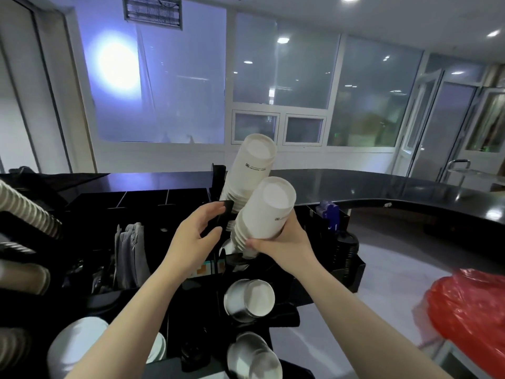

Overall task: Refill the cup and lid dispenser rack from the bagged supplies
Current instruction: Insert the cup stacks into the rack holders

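- We see a dim, bluish room, lit by recessed ceiling lights (283, 40) that mirror in the window glass (284, 69).
- A round white glare (119, 62) blooms on the frosted pane at left, washing out detail.
- The black rack (153, 199) falls into deep shadow.
- Straight frames bow near the edges.
- We find the red bag (472, 318) and the lower corners soft.

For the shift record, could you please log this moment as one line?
step: loading cups | right hand: grips white cup stack | left hand: open, at black rack | second stack: slotted
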{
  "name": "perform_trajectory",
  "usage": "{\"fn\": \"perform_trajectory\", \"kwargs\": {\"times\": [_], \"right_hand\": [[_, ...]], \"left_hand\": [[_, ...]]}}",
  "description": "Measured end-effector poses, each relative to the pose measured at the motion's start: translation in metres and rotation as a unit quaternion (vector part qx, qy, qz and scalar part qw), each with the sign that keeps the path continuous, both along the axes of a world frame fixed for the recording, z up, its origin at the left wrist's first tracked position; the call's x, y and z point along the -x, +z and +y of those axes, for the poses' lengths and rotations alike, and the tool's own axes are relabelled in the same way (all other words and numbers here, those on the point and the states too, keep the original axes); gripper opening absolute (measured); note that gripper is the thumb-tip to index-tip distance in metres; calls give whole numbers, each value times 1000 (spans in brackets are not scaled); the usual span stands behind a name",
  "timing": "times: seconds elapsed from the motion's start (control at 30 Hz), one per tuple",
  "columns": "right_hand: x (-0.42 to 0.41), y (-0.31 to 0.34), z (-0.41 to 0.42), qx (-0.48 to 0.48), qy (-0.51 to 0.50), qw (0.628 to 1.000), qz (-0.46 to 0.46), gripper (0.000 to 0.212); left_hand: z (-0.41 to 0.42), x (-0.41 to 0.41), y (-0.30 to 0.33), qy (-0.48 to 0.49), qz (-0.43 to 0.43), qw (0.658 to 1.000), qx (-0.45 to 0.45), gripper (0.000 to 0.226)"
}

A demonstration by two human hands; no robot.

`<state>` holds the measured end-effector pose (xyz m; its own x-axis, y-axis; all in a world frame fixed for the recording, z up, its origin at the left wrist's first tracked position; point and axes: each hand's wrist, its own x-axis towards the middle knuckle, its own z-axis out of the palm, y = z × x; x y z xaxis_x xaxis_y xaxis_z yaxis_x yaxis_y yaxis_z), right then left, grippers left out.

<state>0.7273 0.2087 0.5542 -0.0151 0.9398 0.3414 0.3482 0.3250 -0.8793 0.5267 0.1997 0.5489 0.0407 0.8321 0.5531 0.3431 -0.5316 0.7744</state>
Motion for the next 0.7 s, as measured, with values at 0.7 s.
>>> {"fn": "perform_trajectory", "kwargs": {"times": [0.7], "right_hand": [[-7,-2,6,-16,28,998,-54,67]], "left_hand": [[-3,-14,-18,-24,-1,998,49,43]]}}
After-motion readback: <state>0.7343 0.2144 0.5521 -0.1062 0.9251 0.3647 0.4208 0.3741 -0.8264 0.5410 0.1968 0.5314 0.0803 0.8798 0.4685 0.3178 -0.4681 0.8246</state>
